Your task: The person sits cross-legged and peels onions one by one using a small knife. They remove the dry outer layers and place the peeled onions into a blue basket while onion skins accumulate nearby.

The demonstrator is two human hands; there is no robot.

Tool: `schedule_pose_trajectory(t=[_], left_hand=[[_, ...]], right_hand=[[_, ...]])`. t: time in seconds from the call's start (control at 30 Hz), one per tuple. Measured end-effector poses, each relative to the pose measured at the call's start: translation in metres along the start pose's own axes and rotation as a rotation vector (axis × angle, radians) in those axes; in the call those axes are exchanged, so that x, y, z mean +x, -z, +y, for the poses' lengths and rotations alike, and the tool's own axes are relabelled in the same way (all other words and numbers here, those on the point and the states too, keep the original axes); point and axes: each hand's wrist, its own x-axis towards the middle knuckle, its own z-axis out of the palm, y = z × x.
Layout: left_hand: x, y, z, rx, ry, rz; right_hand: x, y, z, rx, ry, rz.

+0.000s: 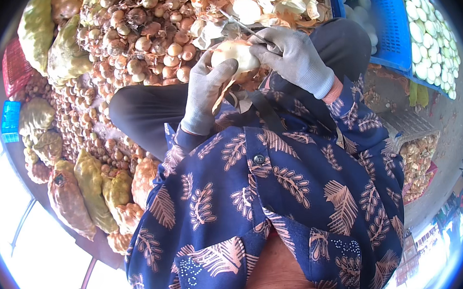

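My left hand (210, 84), in a grey work glove, is wrapped around a partly peeled onion (234, 57) with pale flesh bared on top. A strip of loose skin hangs below it. The gloved right hand (290, 57) grips a small knife (242, 24), its thin blade pointing up and left, past the onion. Thumb and fingertips of that hand touch the onion's right side. Just beyond my hands lies a heap of papery onion skins (286, 6), with one whitish peeled onion (246, 11) among them.
Unpeeled onions (138, 43) are piled to the left, with filled mesh sacks (70, 202) along the edge. At the right, blue plastic crates (391, 23) hold peeled onions (427, 33). A container of skins (417, 161) stands behind on the right. My bent knees flank the work.
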Motion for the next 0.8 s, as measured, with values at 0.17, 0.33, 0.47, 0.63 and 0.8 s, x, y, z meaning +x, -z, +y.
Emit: schedule_pose_trajectory(t=[0.17, 0.33, 0.47, 0.63, 0.8], left_hand=[[-0.002, 0.004, -0.001, -0.161, -0.014, -0.197], [0.005, 0.023, -0.013, -0.253, -0.078, -0.308], [0.012, 0.056, -0.033, -0.414, 0.061, -0.09], [0.015, 0.045, -0.032, -0.311, -0.101, -0.012], [0.018, 0.037, -0.034, -0.279, -0.063, 0.025]], right_hand=[[0.007, 0.017, -0.007, 0.621, -0.35, -0.169], [0.029, 0.003, 0.051, 0.265, -0.433, 0.016], [0.023, -0.005, 0.076, -0.421, -0.059, 0.102], [-0.018, 0.009, 0.02, -0.387, 0.171, 0.005], [-0.026, 0.004, 0.024, -0.534, 0.305, 0.007]])
